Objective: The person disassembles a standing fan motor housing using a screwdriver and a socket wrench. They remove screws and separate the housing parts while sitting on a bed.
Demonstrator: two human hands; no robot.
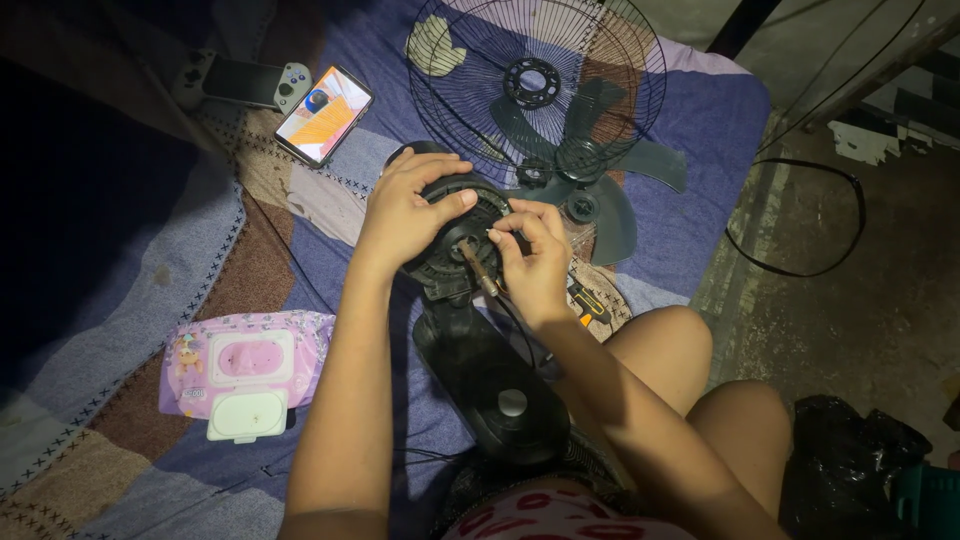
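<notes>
A black fan motor housing (452,240) lies on the patchwork blanket (700,120), joined to its black stand base (490,380) near my lap. My left hand (410,205) grips the top of the housing. My right hand (530,255) pinches something small at the housing's right side; what it pinches is too small to tell. The metal motor shaft (478,268) sticks out between the two hands. Beyond them lie the dark fan blade (590,165) and a wire grille (535,80). An orange-and-black screwdriver (590,303) rests under my right wrist.
A lit phone (324,114) and a game controller (242,80) lie at the upper left. A pink wet-wipe pack (245,372) sits left of my left forearm. Bare concrete floor with a black cable (800,215) lies to the right; a black bag (850,470) is at the lower right.
</notes>
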